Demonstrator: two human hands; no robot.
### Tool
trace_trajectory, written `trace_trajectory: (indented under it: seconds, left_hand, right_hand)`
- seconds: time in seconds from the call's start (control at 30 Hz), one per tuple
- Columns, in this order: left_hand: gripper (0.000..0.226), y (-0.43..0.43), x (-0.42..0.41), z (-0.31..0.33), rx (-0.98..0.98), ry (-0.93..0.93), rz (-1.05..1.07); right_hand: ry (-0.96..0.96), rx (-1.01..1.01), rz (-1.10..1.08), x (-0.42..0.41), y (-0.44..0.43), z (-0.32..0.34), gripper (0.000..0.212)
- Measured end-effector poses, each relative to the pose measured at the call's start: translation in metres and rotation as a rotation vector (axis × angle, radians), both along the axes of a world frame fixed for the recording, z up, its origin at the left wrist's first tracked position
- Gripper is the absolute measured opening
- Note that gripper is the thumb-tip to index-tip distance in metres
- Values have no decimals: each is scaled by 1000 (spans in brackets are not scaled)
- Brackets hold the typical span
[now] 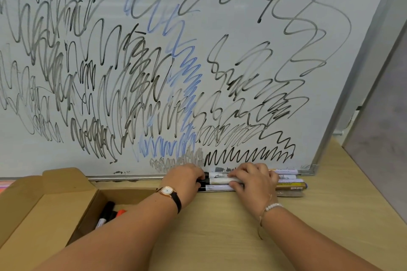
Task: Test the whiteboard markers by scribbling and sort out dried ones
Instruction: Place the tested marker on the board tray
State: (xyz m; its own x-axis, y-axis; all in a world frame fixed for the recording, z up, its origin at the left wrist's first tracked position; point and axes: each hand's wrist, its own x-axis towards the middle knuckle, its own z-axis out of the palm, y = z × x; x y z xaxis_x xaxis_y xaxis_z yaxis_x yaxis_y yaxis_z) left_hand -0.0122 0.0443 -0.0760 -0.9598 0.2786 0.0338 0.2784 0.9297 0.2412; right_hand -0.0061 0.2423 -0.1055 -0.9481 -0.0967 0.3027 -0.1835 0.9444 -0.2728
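Both hands are meeting at the foot of the whiteboard (pixel 26 156), and I am watching them close on one white marker (pixel 220 181). It is lying in a row of markers (pixel 287 176) that is running along the board's lower edge on the tabletop (pixel 220 237). The left hand (pixel 187 179) is curling its fingers over the black cap end, while the right hand (pixel 253 179) is pinching the pale barrel between thumb and fingers. Its neighbours are lying just beside it, one above and one below, and I cannot tell whether the fingers are touching those too. A gold-brown marker (pixel 290 186) is showing past the right hand.

Black scribbles (pixel 248 156) and blue scribbles (pixel 187 86) are covering the board. An open cardboard box (pixel 39 209) is sitting to the left, holding a black marker (pixel 108 207) and an orange one (pixel 120 212). A wristwatch (pixel 168 190) is sitting on the left wrist, a bead bracelet (pixel 273 205) on the right.
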Motion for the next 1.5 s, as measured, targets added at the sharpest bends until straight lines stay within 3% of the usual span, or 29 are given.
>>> trace_trajectory:
  seconds: [0.17,0.27,0.37,0.57,0.67,0.8,1.0,1.17,1.4,1.5]
  left_hand:
    - [28,-5,3,6,42,22,22]
    - [24,-14,8,17,77,75,65]
    - [23,-30,14,30,98,125,110]
    - [16,-81,32,52,89,114,290]
    - [14,-107,41,56,0,9,376]
    - [16,-119,51,47,-266,-186,370]
    - [17,-121,58,9,-406,-246,341]
    - [18,-123,62,1,-381,-191,352]
    - [27,-121,65,-1,-167,-247,395]
    - [18,-120,67,9,-51,-291,406]
  right_hand:
    - [144,9,24,9,-10,-5,23]
    - [244,41,130,20,-24,-6,13]
    - [181,102,227,32,-43,-10,26]
    - [-28,76,280,59,-75,-34,31]
    - [-78,102,259,63,-77,-35,34]
    - [-158,137,224,64,-76,-31,37]
    - [-218,127,220,62,-77,-30,48]
    - [-257,129,256,63,-77,-28,77]
    - [-300,167,237,67,-77,-22,80]
    - [-325,186,235,68,-78,-20,79]
